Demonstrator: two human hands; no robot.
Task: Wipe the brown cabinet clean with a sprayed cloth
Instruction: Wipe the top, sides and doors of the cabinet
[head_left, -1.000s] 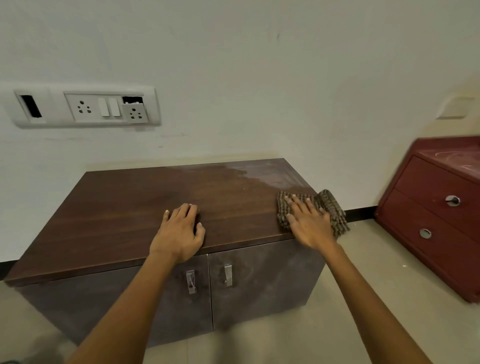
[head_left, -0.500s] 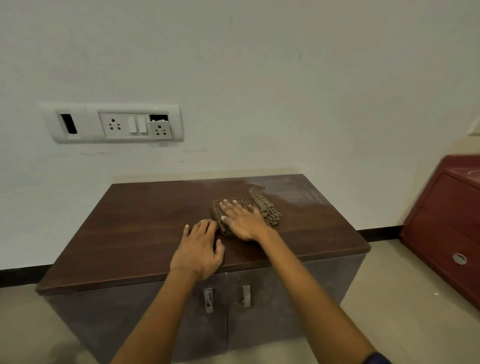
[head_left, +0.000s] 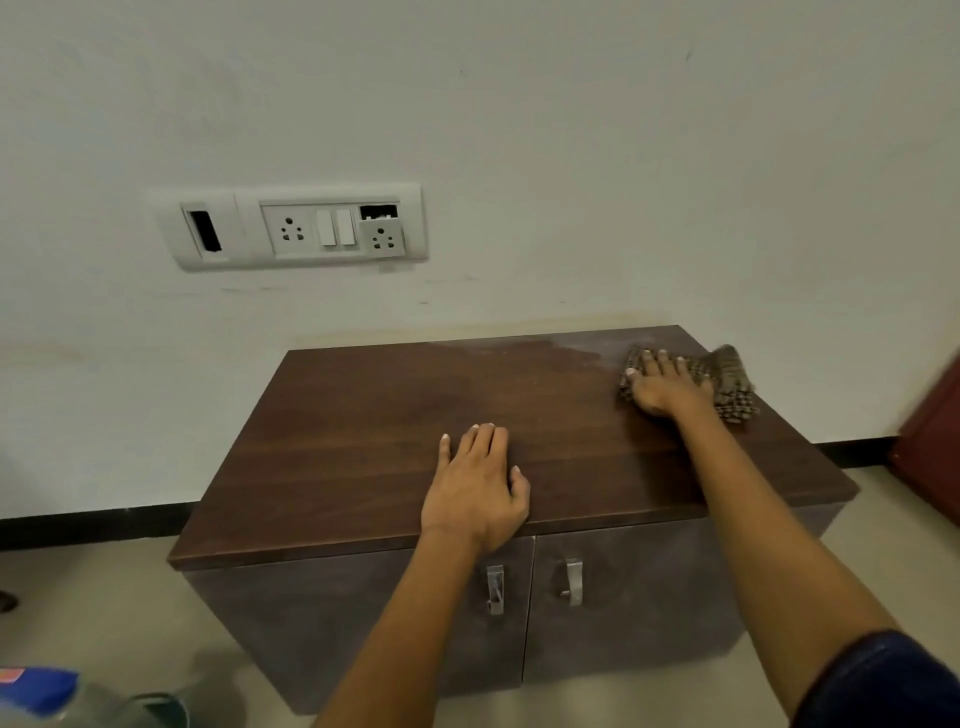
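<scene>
The brown cabinet (head_left: 374, 441) stands low against a white wall, with a dark wooden top and two grey doors with metal handles. A knobbly grey-brown cloth (head_left: 727, 384) lies at the top's far right corner. My right hand (head_left: 662, 384) presses flat on the cloth with straight fingers. My left hand (head_left: 478, 488) rests flat on the top near its front edge, holding nothing. A paler, damp-looking patch shows along the back right of the top.
A white socket and switch panel (head_left: 301, 228) is on the wall above. A dark red cabinet (head_left: 930, 441) stands at the right edge. A bottle with a blue label (head_left: 41, 696) lies on the floor at the bottom left.
My right hand has slid the cloth from the middle of the top to its far right corner. My left hand has stayed put near the front edge.
</scene>
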